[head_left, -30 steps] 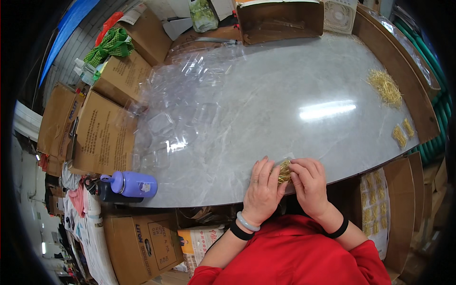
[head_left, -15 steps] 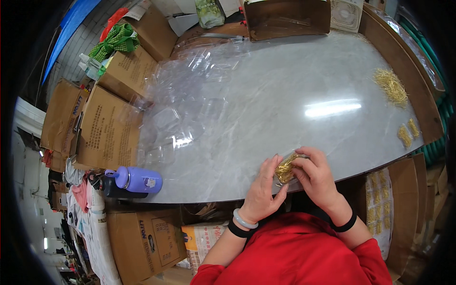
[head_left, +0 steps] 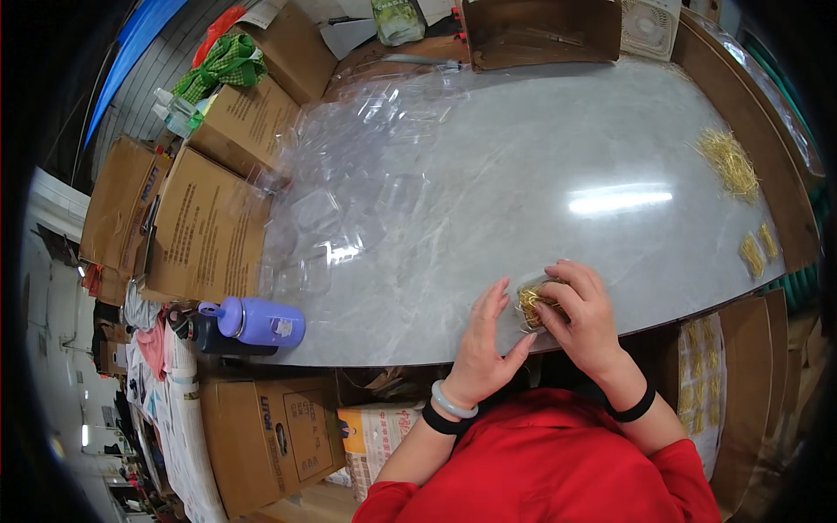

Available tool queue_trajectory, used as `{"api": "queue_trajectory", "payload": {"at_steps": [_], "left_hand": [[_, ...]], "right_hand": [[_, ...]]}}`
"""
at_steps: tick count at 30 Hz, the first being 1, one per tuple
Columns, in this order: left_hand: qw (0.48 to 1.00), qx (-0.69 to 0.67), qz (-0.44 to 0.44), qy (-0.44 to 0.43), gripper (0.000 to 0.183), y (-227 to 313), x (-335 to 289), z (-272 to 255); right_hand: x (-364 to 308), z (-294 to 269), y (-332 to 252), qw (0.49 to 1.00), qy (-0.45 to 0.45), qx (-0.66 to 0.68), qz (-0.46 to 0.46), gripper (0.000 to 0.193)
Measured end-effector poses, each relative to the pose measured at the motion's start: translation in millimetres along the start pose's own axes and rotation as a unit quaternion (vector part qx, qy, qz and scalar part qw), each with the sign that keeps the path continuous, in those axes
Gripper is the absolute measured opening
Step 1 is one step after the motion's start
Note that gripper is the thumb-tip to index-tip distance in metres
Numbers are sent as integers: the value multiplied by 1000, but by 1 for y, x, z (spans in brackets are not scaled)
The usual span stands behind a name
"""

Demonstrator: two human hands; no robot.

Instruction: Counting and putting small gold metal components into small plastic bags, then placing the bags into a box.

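Note:
Near the table's front edge, my right hand grips a small clear plastic box packed with thin gold strands. Its fingers curl over the top and cover much of the box. My left hand is just left of the box, fingers stretched and thumb spread, with a gap showing between palm and strands. At the table's right side lie a loose heap of gold strands and two small gold bundles. Many clear plastic boxes are scattered over the table's left part.
A purple bottle stands at the front left, beside cardboard cartons. At the back are an open brown box and a white fan. An open carton by my right arm holds rows of gold-filled packs.
My left hand has come away from the box of gold strands and opened. My right hand keeps its grip on the box. The whole view has shifted slightly.

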State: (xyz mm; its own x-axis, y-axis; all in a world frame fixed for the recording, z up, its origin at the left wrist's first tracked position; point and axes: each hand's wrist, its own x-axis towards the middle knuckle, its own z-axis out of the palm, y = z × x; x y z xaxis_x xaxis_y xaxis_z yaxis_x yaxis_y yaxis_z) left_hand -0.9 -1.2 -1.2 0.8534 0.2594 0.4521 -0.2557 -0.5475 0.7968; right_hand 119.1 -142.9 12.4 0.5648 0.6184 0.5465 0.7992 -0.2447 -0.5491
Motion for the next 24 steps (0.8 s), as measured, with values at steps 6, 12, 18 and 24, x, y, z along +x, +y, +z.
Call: {"api": "queue_trajectory", "payload": {"at_steps": [6, 12, 18, 24], "left_hand": [[989, 132, -38, 56, 24, 9, -11, 3], [987, 136, -73, 52, 15, 21, 0, 5], [977, 207, -58, -9, 13, 30, 22, 4], [981, 137, -133, 30, 26, 25, 21, 9]], "right_hand": [[-2, 1, -1, 1000, 1, 2, -3, 19], [-1, 0, 0, 1000, -13, 5, -10, 17], [0, -1, 0, 1000, -9, -1, -10, 16], [-2, -2, 2, 1000, 0, 16, 1, 16]]}}
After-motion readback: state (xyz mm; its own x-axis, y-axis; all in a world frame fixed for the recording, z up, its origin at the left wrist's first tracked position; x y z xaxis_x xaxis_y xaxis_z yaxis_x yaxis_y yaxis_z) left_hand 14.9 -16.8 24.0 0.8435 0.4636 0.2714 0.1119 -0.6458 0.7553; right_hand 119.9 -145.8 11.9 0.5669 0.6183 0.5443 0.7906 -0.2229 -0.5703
